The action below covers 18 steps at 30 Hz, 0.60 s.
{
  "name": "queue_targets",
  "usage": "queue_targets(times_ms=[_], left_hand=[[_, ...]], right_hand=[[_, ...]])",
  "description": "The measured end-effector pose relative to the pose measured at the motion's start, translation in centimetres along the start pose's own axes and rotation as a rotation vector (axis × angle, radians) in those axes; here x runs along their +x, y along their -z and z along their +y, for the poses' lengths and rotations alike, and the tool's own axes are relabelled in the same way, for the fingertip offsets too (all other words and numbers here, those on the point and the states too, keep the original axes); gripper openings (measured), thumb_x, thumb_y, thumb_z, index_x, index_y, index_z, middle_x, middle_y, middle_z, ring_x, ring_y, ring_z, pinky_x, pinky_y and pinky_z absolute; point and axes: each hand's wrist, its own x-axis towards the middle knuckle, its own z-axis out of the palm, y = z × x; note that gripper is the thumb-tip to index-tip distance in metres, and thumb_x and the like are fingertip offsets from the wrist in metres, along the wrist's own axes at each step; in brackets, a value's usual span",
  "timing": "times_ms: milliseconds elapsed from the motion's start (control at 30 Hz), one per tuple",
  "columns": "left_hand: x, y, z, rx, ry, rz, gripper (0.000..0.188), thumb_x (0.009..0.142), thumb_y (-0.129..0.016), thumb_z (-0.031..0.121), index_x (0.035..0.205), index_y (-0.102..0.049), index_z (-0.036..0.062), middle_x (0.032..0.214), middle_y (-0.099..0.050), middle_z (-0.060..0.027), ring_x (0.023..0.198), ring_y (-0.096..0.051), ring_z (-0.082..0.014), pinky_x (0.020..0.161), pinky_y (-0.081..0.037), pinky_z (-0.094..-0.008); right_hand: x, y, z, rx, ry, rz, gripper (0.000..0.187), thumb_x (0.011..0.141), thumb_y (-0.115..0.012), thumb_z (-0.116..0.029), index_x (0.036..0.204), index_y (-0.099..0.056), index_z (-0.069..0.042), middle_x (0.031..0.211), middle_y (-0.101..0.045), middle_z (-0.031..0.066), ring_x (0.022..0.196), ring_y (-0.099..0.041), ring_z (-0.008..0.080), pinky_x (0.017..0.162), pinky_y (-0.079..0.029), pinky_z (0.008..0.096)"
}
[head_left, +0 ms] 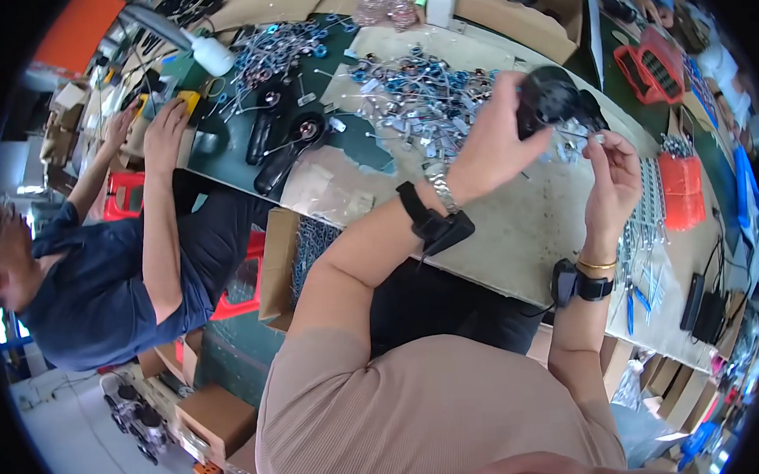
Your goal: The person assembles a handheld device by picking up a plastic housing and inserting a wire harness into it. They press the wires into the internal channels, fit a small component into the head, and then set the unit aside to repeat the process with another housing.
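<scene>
My left hand [493, 151] grips a rounded black plastic housing [550, 101], raised over the worktable. Beside it, my right hand [616, 178] has thumb and forefinger pinched at a thin wire end [597, 138] next to the housing. What exactly sits in that pinch is too small to make out. Just beyond my left hand lies a heaped pile of small wired parts [433, 95] with blue and copper-coloured rings and white leads. Two more black housings [295, 147] with long handles rest to the left, each with a copper-coloured coil part on it.
A co-worker [114, 274] sits at the left, both hands on a yellow item. Another wired pile [278, 51] lies at the far left. An orange bin [681, 192], blue-handled pliers [640, 298] and rows of parts stand at right. A carton [281, 271] adjoins the table's near edge.
</scene>
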Motion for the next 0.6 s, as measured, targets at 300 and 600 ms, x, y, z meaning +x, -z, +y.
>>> queue_targets(times_ms=[300, 600], left_hand=[[0.7, 1.0, 0.0, -0.154, 0.093, -0.043, 0.054, 0.09, -0.074, 0.008, 0.129, -0.039, 0.0013, 0.098, -0.069, -0.0165, 0.086, -0.073, -0.0281, 0.074, -0.057, -0.0431], [2.6, 0.6, -5.0, -0.933, 0.399, -0.054, 0.041, 0.1, -0.068, 0.012, 0.134, -0.048, 0.0007, 0.106, -0.071, -0.0138, 0.09, -0.074, -0.0241, 0.078, -0.061, -0.0336]], right_hand=[[0.9, -4.4, -5.7, -0.367, 0.306, -0.048, 0.02, 0.098, -0.068, 0.007, 0.117, -0.065, 0.004, 0.111, -0.071, 0.0093, 0.096, -0.066, 0.0115, 0.086, -0.054, 0.0242], [1.3, -21.1, -5.7, -0.3, 0.176, -0.9, 0.024, 0.092, -0.077, -0.002, 0.116, -0.07, -0.004, 0.11, -0.075, 0.0055, 0.095, -0.07, 0.0101, 0.086, -0.057, 0.0267]])
